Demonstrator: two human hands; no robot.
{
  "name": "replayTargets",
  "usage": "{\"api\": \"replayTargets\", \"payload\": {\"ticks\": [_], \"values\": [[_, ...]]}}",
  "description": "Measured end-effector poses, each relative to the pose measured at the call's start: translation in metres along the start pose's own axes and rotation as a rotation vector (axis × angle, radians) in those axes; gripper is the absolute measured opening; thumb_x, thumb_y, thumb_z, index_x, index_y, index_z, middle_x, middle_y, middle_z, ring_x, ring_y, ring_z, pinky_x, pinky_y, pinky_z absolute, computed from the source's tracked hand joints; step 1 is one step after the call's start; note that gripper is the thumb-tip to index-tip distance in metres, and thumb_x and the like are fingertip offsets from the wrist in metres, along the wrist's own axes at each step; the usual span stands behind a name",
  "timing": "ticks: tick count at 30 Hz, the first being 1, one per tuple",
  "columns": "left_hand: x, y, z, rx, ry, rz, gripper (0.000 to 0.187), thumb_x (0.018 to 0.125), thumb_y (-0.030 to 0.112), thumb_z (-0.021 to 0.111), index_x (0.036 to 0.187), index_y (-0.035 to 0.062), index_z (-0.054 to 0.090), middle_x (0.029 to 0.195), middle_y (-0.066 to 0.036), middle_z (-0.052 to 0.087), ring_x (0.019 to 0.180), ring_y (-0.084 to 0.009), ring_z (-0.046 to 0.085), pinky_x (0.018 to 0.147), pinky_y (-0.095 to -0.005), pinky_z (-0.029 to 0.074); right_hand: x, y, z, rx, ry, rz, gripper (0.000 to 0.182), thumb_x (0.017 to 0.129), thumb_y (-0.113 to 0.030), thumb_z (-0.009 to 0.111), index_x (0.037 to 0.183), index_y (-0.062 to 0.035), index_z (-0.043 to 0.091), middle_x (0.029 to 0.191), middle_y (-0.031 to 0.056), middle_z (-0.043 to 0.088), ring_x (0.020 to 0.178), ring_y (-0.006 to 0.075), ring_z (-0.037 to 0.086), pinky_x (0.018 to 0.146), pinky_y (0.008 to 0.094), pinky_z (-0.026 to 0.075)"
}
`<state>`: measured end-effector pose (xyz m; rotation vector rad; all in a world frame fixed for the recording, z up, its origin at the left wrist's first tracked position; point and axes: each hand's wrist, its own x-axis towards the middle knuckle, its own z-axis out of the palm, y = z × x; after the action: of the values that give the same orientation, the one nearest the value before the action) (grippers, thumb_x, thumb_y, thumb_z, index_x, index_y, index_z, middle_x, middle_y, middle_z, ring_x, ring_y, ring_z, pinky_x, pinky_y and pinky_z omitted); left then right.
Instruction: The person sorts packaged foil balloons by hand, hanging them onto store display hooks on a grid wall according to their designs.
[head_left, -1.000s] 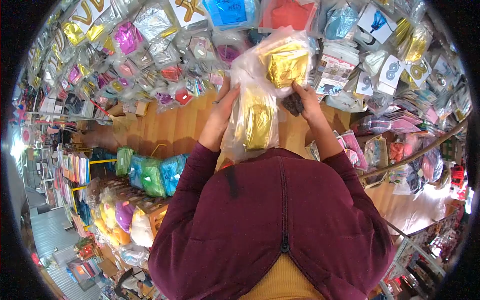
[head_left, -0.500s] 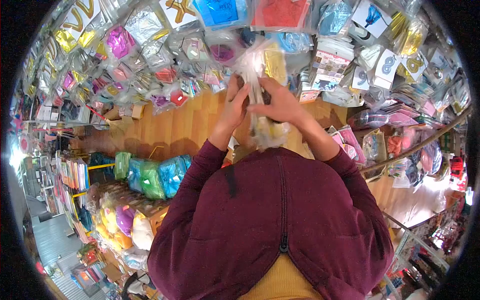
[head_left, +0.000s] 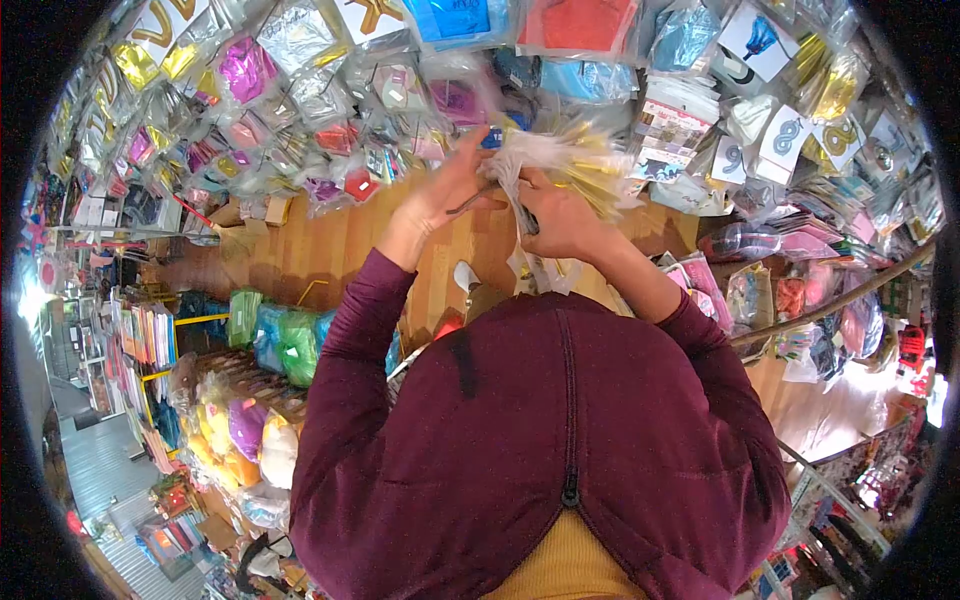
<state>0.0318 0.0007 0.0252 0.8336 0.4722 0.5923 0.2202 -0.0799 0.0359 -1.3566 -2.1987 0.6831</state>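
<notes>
My right hand is closed around a bundle of clear plastic packets with gold-coloured contents. The bundle's upper part fans out to the right and is blurred; its lower end hangs below the hand in front of my chest. Just left of it, my left hand has its fingers apart, partly smeared by motion. A thin dark strip runs from the left thumb towards the bundle; its kind is not clear. Near the left fingertips is a small blue patch, too blurred to name.
Rows of hanging plastic packets fill the wall ahead, among them a red one. Stacked packages lie to the right beside a curved bar. Green and blue bags and a book rack stand left.
My left hand has moved left, away from the bundle, and its fingers have spread. The packets have swung right and fanned out in my right hand. The dark strip now shows between the hands.
</notes>
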Motion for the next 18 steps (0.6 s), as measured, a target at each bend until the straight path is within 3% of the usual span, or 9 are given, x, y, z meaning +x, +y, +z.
{"api": "replayTargets", "payload": {"ticks": [2, 3, 5, 9, 11, 12, 14, 18], "values": [[0.007, -0.011, -0.007, 0.31, 0.112, -0.047, 0.075, 0.081, 0.051, 0.049, 0.135, 0.0065, 0.021, 0.134, -0.011, 0.029, 0.117, -0.0306, 0.037, 0.087, -0.0494, 0.039, 0.003, -0.002, -0.004, -0.068, -0.174, 0.098, 0.051, 0.059, -0.019, 0.065, 0.106, -0.003, 0.052, 0.118, 0.0173, 0.042, 0.09, 0.0382, 0.053, 0.076, 0.0429, 0.046], [0.01, -0.017, -0.013, 0.31, 0.111, -0.048, 0.075, 0.081, 0.051, 0.049, 0.135, 0.0065, 0.021, 0.134, -0.011, 0.029, 0.117, -0.0306, 0.037, 0.087, -0.0494, 0.039, 0.004, 0.0, -0.002, -0.068, -0.174, 0.1, 0.051, 0.059, -0.019, 0.065, 0.106, -0.003, 0.052, 0.118, 0.0173, 0.042, 0.09, 0.0382, 0.053, 0.076, 0.0429, 0.046], [0.015, -0.027, -0.022, 0.377, 0.238, -0.195, 0.06, 0.084, 0.041, 0.052, 0.129, 0.0062, 0.031, 0.123, -0.009, 0.043, 0.107, -0.0246, 0.047, 0.081, -0.0417, 0.044, 0.003, 0.009, 0.01, -0.175, -0.247, -0.021, 0.049, 0.058, -0.015, 0.067, 0.102, 0.0009, 0.052, 0.105, 0.0205, 0.045, 0.088, 0.0361, 0.056, 0.072, 0.0427, 0.047], [0.016, -0.031, -0.013, 0.383, 0.155, -0.398, 0.048, 0.084, 0.035, 0.055, 0.12, 0.0062, 0.041, 0.105, -0.006, 0.054, 0.093, -0.0174, 0.055, 0.072, -0.0344, 0.047, 0.011, 0.01, 0.035, -0.218, -0.264, -0.002, 0.043, 0.057, -0.014, 0.068, 0.095, 0.0028, 0.056, 0.107, 0.0215, 0.046, 0.085, 0.0347, 0.057, 0.069, 0.0417, 0.048], [0.013, -0.051, -0.015, 0.282, 0.333, -0.282, 0.036, 0.081, 0.027, 0.06, 0.109, 0.0074, 0.047, 0.09, -0.003, 0.058, 0.077, -0.0139, 0.058, 0.06, -0.0283, 0.048, 0.019, 0.003, 0.043, -0.242, -0.518, 0.132, 0.035, 0.062, -0.017, 0.061, 0.091, 0.0024, 0.056, 0.102, 0.0211, 0.051, 0.081, 0.035, 0.058, 0.067, 0.0413, 0.048], [0.01, -0.061, -0.02, 0.283, 0.332, -0.291, 0.036, 0.081, 0.027, 0.06, 0.109, 0.0074, 0.047, 0.09, -0.003, 0.058, 0.077, -0.0139, 0.058, 0.06, -0.0283, 0.048, 0.022, 0.0, 0.049, -0.235, -0.518, 0.137, 0.035, 0.062, -0.017, 0.061, 0.091, 0.0024, 0.056, 0.102, 0.0211, 0.051, 0.081, 0.035, 0.058, 0.067, 0.0413, 0.048], [0.005, -0.079, -0.031, 0.217, 0.488, -0.296, 0.026, 0.075, 0.025, 0.067, 0.087, 0.0071, 0.053, 0.068, -0.005, 0.056, 0.054, -0.0147, 0.055, 0.041, -0.0278, 0.041, 0.026, 0.001, 0.063, -0.316, -0.736, 0.054, 0.035, 0.063, -0.015, 0.06, 0.092, 0.0042, 0.055, 0.095, 0.0217, 0.055, 0.076, 0.0323, 0.06, 0.063, 0.04, 0.049], [-0.005, -0.1, -0.043, 0.01, 0.59, -0.33, 0.02, 0.076, 0.02, 0.065, 0.083, 0.0059, 0.053, 0.057, -0.005, 0.053, 0.044, -0.0166, 0.052, 0.037, -0.0281, 0.039, 0.011, 0.001, 0.085, -0.29, -0.608, 0.004, 0.037, 0.063, -0.016, 0.061, 0.093, 0.0046, 0.055, 0.093, 0.0217, 0.056, 0.076, 0.0302, 0.061, 0.061, 0.0399, 0.049]]}}
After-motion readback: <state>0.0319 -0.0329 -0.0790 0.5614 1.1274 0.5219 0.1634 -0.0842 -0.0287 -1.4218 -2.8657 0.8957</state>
